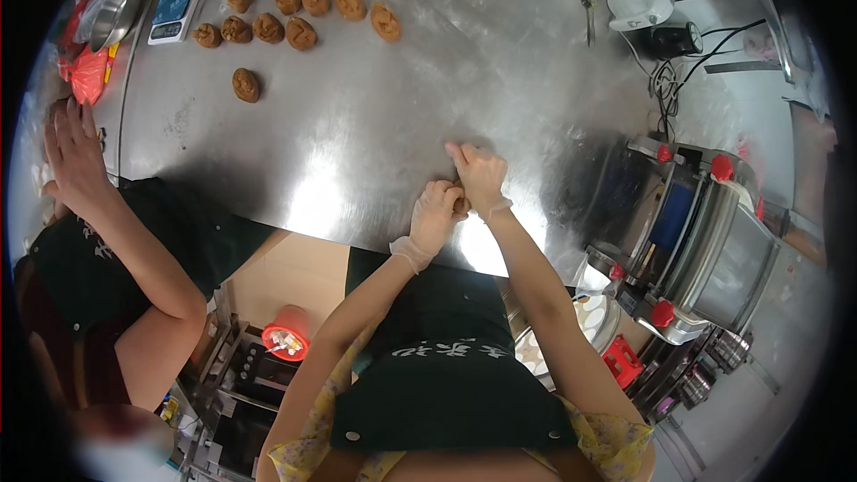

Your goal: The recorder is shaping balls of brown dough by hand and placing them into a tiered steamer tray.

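Note:
Near the front edge of the steel table, my left hand point(435, 216) wears a thin clear glove. Its fingers curl round a small brown dough lump point(461, 206), mostly hidden by them. My right hand point(482, 178), gloved as well, is closed right beside the lump, its thumb sticking out to the far left; what its fingers hold, if anything, is hidden. Farther off to the left, several brown dough lumps point(269, 28) lie in two loose rows. A single dough lump point(245, 85) sits apart, nearer to me.
A digital scale point(178, 6) stands at the far left beside a metal bowl point(115, 12). At left, a co-worker's hand point(79, 161) reaches over the table's side. On the right are a metal machine with red knobs point(705, 241), a spoon point(587, 16) and tangled cables point(665, 85).

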`<state>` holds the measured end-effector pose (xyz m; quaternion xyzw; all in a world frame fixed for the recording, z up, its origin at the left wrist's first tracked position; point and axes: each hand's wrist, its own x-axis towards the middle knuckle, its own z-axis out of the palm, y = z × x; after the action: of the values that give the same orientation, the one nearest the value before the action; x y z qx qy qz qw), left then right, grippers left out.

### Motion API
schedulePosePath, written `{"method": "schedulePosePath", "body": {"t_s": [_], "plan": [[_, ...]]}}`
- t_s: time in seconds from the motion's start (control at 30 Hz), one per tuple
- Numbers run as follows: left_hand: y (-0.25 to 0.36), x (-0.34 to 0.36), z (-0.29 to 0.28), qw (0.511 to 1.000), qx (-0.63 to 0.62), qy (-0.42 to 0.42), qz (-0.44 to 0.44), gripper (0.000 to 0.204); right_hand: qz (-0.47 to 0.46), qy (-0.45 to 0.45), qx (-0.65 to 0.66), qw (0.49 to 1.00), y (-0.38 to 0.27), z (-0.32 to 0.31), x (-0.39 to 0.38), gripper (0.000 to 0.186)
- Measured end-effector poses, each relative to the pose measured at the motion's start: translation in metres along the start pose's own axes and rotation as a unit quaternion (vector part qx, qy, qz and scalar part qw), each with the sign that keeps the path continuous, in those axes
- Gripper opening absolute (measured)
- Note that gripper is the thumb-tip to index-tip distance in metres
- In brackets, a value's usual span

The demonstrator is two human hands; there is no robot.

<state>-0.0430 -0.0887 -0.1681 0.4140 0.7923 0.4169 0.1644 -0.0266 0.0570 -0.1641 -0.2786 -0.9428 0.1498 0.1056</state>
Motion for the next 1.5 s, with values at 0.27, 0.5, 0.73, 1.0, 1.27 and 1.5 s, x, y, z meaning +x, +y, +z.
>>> {"method": "schedulePosePath", "body": {"t_s": [0.27, 0.5, 0.73, 1.0, 1.27, 1.5], "plan": [[0.009, 0.014, -0.001, 0.995, -0.045, -0.027, -0.086, 0.043, 0.081, 0.038, 0.005, 0.996, 0.004, 0.000, -0.018, 0.044], [-0.010, 0.015, -0.002, 0.985, -0.140, -0.076, -0.060, 0.030, 0.124, 0.010, 0.076, 0.989, 0.002, -0.012, -0.016, 0.040], [0.018, 0.028, -0.006, 0.992, -0.079, -0.077, -0.054, 0.035, 0.090, 0.099, 0.025, 0.991, 0.020, -0.010, -0.020, 0.033], [0.028, 0.012, 0.010, 0.996, -0.066, -0.013, -0.053, 0.042, 0.217, 0.102, 0.060, 0.969, 0.014, -0.013, -0.046, 0.037], [0.027, 0.017, 0.015, 0.984, -0.119, -0.016, -0.132, 0.038, 0.209, 0.119, -0.002, 0.971, 0.029, -0.011, -0.048, 0.038], [0.039, 0.014, 0.014, 0.995, -0.088, -0.048, -0.015, 0.041, 0.240, 0.211, 0.036, 0.947, 0.031, -0.012, -0.060, 0.040]]}}
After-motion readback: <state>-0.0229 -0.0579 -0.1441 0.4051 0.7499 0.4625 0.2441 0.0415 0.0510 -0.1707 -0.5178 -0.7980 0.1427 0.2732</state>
